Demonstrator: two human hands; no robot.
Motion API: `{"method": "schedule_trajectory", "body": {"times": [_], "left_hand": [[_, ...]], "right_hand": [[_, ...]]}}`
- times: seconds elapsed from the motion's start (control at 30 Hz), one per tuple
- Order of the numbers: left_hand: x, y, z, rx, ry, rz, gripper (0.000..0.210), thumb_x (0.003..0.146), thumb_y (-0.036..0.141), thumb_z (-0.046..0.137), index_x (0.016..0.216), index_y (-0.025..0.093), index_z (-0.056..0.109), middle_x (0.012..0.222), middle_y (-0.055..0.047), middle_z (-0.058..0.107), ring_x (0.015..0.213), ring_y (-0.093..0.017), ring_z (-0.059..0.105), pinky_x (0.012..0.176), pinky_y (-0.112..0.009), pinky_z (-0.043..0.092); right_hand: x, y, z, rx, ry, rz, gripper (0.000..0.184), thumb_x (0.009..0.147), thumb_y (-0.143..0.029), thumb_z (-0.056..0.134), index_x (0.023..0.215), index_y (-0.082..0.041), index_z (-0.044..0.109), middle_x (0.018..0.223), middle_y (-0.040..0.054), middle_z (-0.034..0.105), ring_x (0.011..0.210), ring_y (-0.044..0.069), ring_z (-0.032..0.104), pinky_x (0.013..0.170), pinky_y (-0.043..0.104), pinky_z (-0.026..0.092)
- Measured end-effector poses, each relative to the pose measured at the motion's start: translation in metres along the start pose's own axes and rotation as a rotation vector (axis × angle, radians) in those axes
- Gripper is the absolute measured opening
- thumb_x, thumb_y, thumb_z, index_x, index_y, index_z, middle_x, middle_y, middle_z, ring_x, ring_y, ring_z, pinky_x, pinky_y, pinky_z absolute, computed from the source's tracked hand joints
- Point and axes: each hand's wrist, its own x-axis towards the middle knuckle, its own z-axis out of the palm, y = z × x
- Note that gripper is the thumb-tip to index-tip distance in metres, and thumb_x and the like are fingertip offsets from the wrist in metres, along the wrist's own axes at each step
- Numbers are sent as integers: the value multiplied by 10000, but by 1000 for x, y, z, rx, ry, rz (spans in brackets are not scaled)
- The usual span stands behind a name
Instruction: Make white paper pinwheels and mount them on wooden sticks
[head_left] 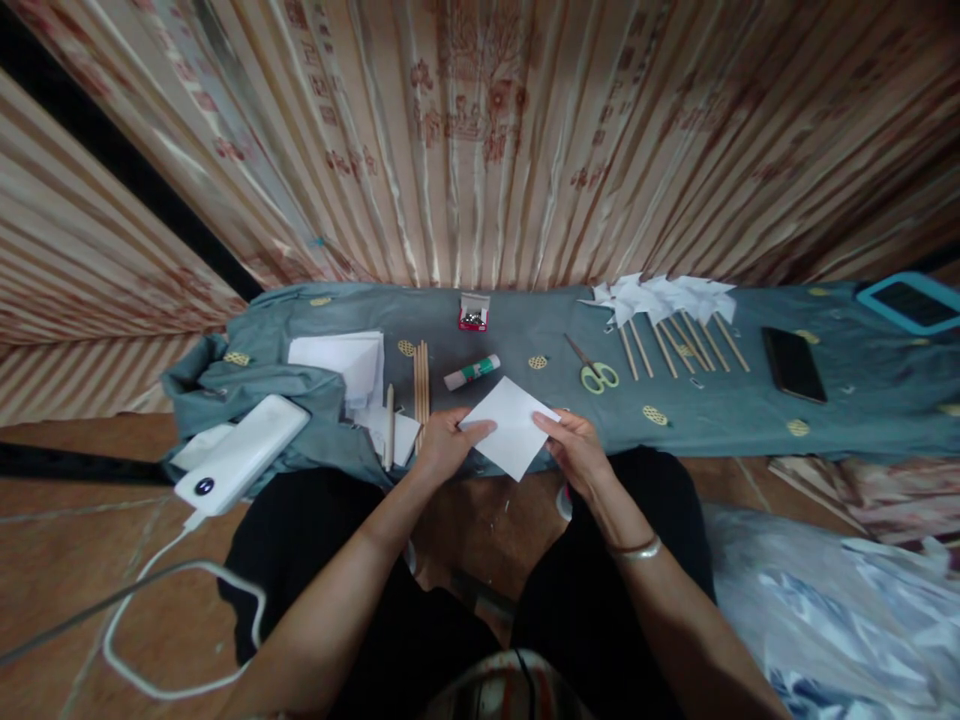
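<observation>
A square sheet of white paper (511, 425) is held cornerwise above the near edge of the cloth. My left hand (448, 440) pinches its left corner, thumb on top. At the right corner my right hand (574, 445) grips it the same way. Just beyond the paper lies a glue stick (472, 372) with a green label. Several wooden sticks (421, 385) lie side by side left of it, beside a pen-like tool (389, 427). Scissors (592, 367) with green handles rest to the right. A small red box of shiny pins (473, 313) stands open farther back.
White paper pinwheels (660, 298) on sticks lie in a row at the right, near a black phone (793, 364) and a blue-framed device (916, 302). Stacked white paper (341, 362) and a cabled white power bank (244, 455) are at the left. A pleated curtain (480, 150) hangs behind.
</observation>
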Motion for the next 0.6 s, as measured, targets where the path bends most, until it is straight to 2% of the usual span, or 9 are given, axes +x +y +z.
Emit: {"method": "schedule_trajectory", "body": {"times": [0.2,0.33,0.47,0.6], "left_hand": [[-1,2,1,-85,-40,-71,384,580,464,790,728,110,764,643,-52,711,574,-163,604,576,-268,459],[-3,7,4,-145,-23,-78,407,550,473,806,718,105,764,623,-52,703,554,-155,588,542,-262,449],[-12,20,7,-82,9,-49,375,532,480,807,621,122,741,539,-22,651,507,-136,541,472,-233,392],[-19,26,8,-19,2,-12,358,567,482,780,579,129,720,529,-24,638,506,-142,540,466,-237,387]], "right_hand": [[-2,-2,1,55,-13,-11,323,542,-409,895,716,-184,741,687,23,754,627,177,694,644,307,564],[-2,-1,3,90,-26,30,372,501,-409,911,746,-179,750,738,37,771,658,191,714,658,310,588],[-7,0,6,102,-62,84,397,475,-385,920,765,-170,755,779,63,781,738,240,735,688,347,607],[-11,0,9,128,-85,43,361,504,-371,913,754,-169,747,758,55,777,754,244,739,715,355,609]]}}
